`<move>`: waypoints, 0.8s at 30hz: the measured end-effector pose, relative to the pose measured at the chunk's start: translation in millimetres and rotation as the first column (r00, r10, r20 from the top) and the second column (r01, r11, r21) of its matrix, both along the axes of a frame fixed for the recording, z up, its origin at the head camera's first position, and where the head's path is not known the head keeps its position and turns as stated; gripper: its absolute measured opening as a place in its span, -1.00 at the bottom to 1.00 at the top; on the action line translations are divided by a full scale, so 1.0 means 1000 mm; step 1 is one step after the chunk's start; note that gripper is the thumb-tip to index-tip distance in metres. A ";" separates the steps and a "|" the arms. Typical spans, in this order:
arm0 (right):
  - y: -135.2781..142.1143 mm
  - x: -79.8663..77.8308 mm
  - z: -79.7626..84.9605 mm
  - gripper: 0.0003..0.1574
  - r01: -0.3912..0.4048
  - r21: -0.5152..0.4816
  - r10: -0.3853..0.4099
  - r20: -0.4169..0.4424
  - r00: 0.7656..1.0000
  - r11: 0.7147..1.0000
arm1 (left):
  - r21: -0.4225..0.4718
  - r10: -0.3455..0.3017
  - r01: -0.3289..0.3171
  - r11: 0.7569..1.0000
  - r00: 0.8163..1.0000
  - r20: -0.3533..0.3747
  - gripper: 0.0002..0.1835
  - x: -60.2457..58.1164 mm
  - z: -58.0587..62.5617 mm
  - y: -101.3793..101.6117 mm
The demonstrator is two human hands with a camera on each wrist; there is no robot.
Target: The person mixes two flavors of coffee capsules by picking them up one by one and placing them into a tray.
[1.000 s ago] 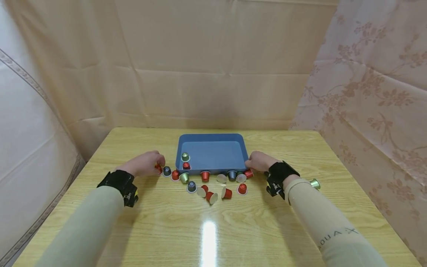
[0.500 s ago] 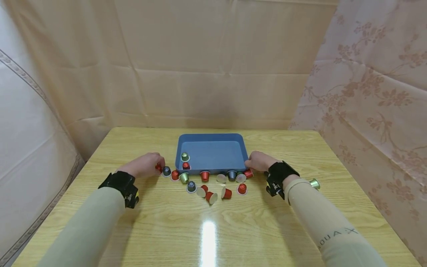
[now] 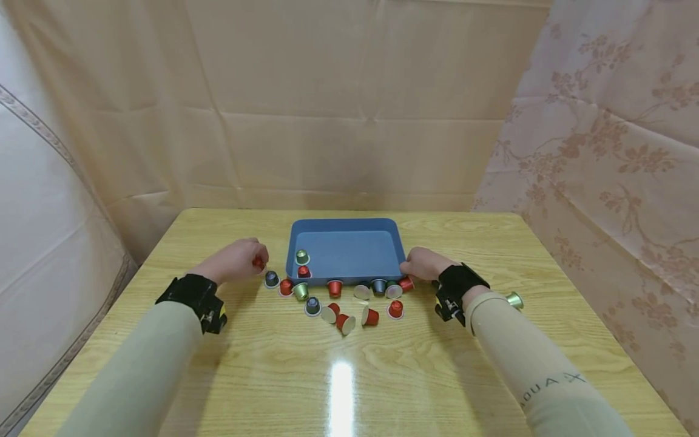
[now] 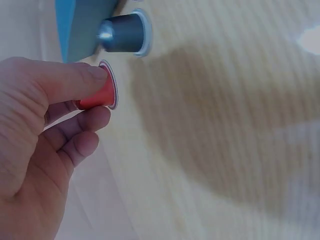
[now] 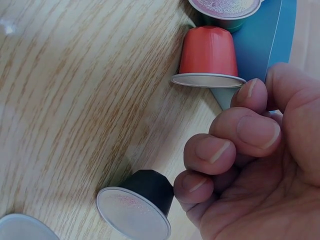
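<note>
My left hand (image 3: 236,260) pinches a red coffee capsule (image 4: 104,91) between thumb and fingers, left of the blue tray (image 3: 344,224). A dark blue capsule (image 3: 271,278) stands on the table just beside that hand. At the tray's front right corner, my right hand (image 3: 428,263) grips the rim with thumb and index finger, the other fingers curled. Right by those fingertips in the right wrist view are a red capsule (image 5: 207,52) and, lower down, a black capsule (image 5: 137,205) on its side. Inside the tray, at the left, stand a green capsule (image 3: 302,257) and a red one (image 3: 303,271).
Several red, green, dark and pale-lidded capsules lie or stand along the tray's front, including a red one (image 3: 395,309) and a dark blue one (image 3: 313,306). A green capsule (image 3: 514,300) lies beyond the right forearm. Curtains (image 3: 349,121) hang behind the wooden table (image 3: 273,376).
My left hand has risen a little with the red capsule, away from the dark blue capsule beside it. The right hand stays at the tray corner.
</note>
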State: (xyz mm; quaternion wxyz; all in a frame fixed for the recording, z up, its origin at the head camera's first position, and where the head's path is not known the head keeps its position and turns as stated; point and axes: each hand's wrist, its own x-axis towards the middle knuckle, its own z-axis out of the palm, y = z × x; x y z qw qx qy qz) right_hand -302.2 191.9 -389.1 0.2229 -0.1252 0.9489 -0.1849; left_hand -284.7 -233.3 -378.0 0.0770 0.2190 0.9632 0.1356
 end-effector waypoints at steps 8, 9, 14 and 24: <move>-0.001 0.001 0.001 -0.52 0.002 -0.004 -0.002 -0.005 1.000 1.000 | 0.058 0.031 -0.030 0.998 0.999 -0.014 -0.77 -0.008 0.014 0.012; -0.001 0.001 0.001 -0.52 0.004 -0.004 -0.004 -0.004 1.000 1.000 | 0.059 0.033 -0.032 0.998 0.999 -0.014 -0.77 -0.008 0.015 0.014; 0.000 0.000 0.000 -0.53 0.008 0.004 -0.008 0.004 1.000 1.000 | 0.066 0.026 -0.024 0.997 0.999 -0.026 -0.78 -0.008 0.022 0.027; -0.001 -0.001 -0.001 -0.54 0.008 0.011 -0.009 0.009 1.000 1.000 | 0.084 -0.041 0.046 0.995 0.998 -0.054 -0.80 -0.007 0.022 0.052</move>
